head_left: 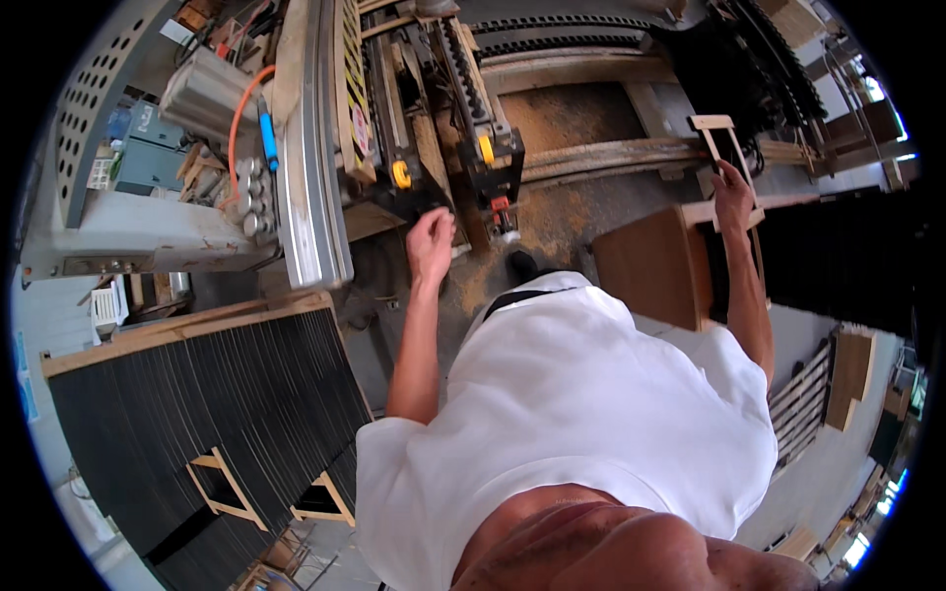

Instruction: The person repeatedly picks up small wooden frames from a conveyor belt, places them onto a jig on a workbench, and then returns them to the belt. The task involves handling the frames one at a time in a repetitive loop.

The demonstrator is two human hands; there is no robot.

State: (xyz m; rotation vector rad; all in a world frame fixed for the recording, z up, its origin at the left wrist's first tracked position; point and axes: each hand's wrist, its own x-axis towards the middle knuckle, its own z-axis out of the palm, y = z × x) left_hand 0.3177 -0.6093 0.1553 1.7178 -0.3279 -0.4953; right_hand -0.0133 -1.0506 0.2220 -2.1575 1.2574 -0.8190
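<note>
Stretched out to the right, my right hand (731,197) is closed on one side of a small rectangular frame of pale wood (711,122). The frame stands above a brown wooden box-like block (650,261). My left hand (431,241) is curled beside the near end of a machine, close to its black bracket with a yellow knob (401,174). Its fingers are bent in, and I cannot make out anything inside them. A second black bracket (493,163), with a yellow knob and a red part, lies to the right of that hand.
On the left runs a long metal rail (313,197), with a blue-handled tool (267,136) beside it. A large stack of black sheets (197,394) stands at lower left, with pale wooden frames (236,512) at it. Sawdust (572,128) covers the floor by the machine beams.
</note>
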